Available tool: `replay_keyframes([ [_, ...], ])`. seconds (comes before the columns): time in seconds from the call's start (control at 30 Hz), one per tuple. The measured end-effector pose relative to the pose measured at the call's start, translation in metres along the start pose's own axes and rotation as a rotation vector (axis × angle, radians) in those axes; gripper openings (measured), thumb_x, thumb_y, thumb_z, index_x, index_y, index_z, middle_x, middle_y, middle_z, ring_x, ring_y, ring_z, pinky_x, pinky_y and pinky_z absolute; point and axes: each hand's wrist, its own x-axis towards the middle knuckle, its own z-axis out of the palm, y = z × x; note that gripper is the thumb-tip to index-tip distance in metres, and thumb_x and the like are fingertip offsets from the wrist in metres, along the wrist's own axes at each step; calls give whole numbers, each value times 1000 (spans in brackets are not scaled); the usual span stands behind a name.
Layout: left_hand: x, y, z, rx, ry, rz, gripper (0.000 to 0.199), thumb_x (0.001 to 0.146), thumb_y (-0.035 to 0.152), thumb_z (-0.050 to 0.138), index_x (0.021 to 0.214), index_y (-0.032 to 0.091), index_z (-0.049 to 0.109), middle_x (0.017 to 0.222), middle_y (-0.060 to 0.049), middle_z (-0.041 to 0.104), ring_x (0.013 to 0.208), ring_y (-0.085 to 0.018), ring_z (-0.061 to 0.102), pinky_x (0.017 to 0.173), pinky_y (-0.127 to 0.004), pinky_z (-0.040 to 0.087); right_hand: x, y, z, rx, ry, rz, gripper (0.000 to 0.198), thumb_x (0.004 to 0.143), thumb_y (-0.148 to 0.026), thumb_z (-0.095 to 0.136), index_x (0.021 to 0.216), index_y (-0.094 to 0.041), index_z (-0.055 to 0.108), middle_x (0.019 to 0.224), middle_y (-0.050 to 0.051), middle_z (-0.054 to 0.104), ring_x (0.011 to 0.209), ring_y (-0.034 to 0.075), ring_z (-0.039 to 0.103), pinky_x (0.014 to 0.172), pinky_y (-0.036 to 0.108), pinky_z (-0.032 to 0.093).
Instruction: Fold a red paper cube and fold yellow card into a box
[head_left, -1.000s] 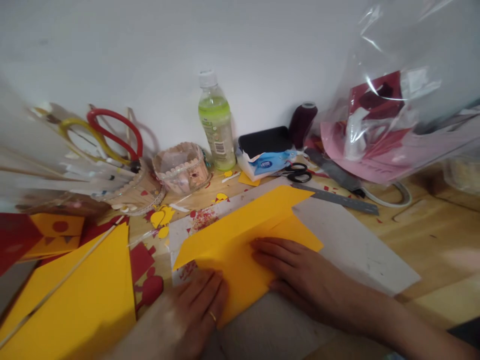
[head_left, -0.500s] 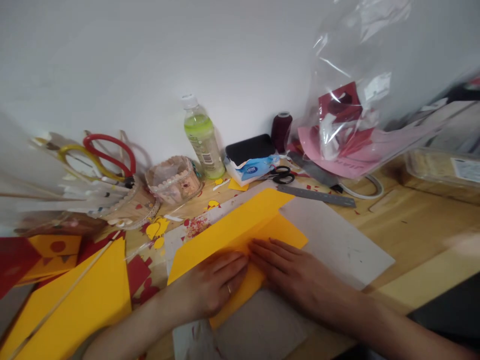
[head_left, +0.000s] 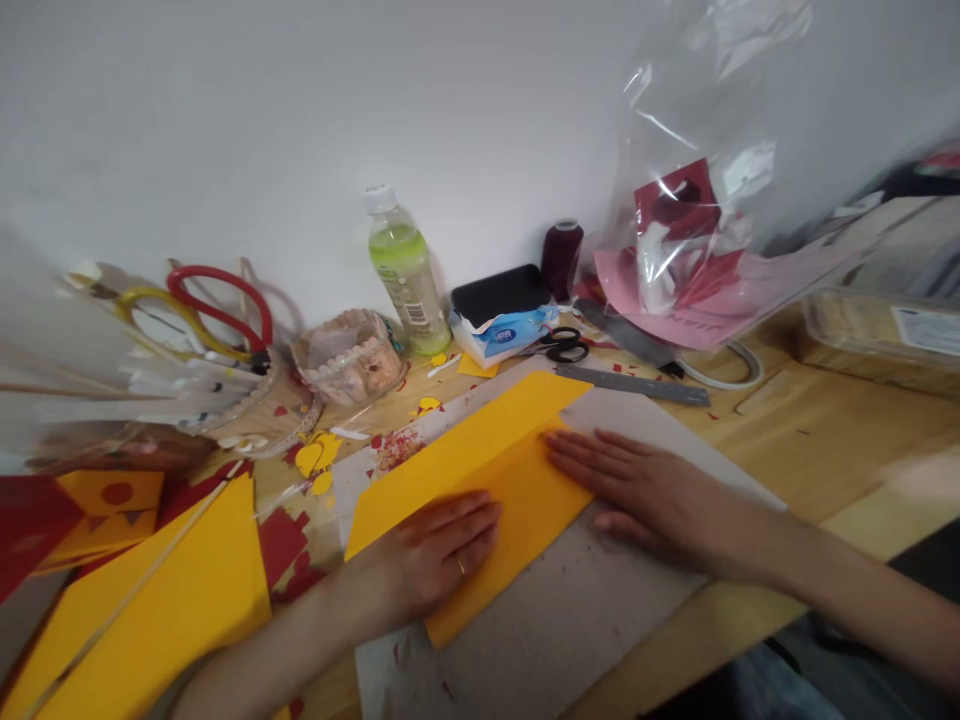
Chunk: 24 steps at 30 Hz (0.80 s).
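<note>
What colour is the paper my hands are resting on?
The paper is plain yellow-orange; it shows in the head view.

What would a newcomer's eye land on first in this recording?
First, the bright yellow paper in the lower middle, with the left hand and right hand touching it. Next, the looped red handle above the decorated cup at left. Then the green bottle before the pale wall.

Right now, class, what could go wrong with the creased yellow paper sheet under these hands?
The left hand and right hand might push the creased yellow paper sheet askew. Small red scraps beside it, on the flat grey board, could get trapped underneath, leaving bumps.
</note>
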Motion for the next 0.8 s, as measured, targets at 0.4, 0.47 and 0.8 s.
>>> replay_keyframes([
  [0.4, -2, -6, 4, -167, 10, 18, 30, 93, 8, 37, 116, 8, 57, 123, -9, 61, 125, -15, 47, 100, -29, 46, 17, 51, -19, -299, 280, 504, 40, 93, -30, 35, 115, -8, 60, 113, 17, 62, 100, 26, 58, 85, 40, 46],
  [0.47, -1, -6, 4, -167, 14, 25, 31, 93, 8, 37, 115, 8, 57, 122, -9, 62, 123, -16, 49, 99, -29, 47, 22, 52, -18, -319, 251, 526, 36, 92, -32, 37, 108, -11, 63, 105, 14, 64, 95, 26, 59, 80, 39, 46],
  [0.8, -3, -9, 10, -161, 49, 55, 31, 93, 8, 35, 117, 7, 56, 122, -10, 61, 126, -16, 46, 101, -30, 45, 17, 40, -29, -308, 263, 606, 28, 89, -29, 41, 92, -16, 65, 90, 10, 65, 84, 24, 59, 69, 33, 42],
])
